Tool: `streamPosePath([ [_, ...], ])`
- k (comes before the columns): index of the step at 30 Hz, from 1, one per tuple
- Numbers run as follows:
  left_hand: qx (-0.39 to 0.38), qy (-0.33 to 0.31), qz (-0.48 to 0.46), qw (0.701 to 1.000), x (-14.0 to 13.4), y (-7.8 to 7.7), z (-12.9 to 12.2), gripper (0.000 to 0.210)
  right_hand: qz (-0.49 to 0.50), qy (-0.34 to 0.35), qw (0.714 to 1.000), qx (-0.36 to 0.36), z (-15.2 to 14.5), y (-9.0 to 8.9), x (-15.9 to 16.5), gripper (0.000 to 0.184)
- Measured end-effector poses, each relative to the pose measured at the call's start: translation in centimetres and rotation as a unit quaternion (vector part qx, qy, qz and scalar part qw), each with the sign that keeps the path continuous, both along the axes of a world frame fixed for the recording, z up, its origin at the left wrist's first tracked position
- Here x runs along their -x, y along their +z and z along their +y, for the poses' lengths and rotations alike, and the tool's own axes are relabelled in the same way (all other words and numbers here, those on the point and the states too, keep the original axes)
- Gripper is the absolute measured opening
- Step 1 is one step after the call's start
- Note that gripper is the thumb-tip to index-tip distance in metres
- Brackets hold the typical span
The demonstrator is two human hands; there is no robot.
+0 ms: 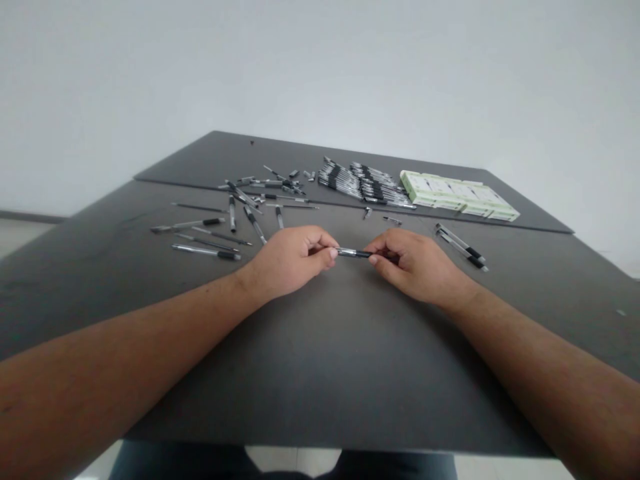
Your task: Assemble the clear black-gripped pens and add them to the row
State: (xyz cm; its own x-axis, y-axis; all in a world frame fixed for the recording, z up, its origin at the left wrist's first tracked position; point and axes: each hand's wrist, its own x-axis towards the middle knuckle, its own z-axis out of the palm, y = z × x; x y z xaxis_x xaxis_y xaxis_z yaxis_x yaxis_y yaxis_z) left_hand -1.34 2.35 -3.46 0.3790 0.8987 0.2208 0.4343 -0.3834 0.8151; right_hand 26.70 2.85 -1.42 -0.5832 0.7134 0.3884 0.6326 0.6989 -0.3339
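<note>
A clear-barrelled pen (353,253) with dark parts lies level between my two hands, just above the table. My left hand (299,260) pinches its left end between thumb and fingers. At the other end, the thumb and fingers of my right hand (417,263) are closed on the dark section. Both pen tips are covered by my fingers. Two pens (461,247) with black grips lie side by side to the right of my right hand. Beyond the hands, a small clear pen cap (367,213) and another small pen piece (393,220) rest on the table.
Loose pen barrels and refills (215,233) are scattered left of my hands, with a heap of pen parts (270,183) behind. Rows of pens (363,181) lie at the back, beside several green-and-white boxes (460,193). A seam crosses the dark table (340,373).
</note>
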Motion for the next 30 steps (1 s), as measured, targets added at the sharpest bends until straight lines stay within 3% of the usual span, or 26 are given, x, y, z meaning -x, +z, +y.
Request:
streamPosePath([
  [6, -0.024, 0.012, 0.0, 1.0, 0.2, -0.4, 0.2, 0.023, -0.011, -0.01, 1.0, 0.001, 0.3, -0.1, -0.2, 0.013],
  [17, -0.088, -0.012, 0.079, 0.993, 0.1, 0.7, -0.4, 0.016, -0.033, -0.025, 0.999, 0.022, 1.0, -0.7, -0.8, 0.024],
  [30, -0.101, -0.036, 0.098, 0.989, 0.1, 0.3, -0.4, 0.016, -0.041, -0.026, 0.999, 0.02, 1.3, -1.0, -0.9, 0.031],
])
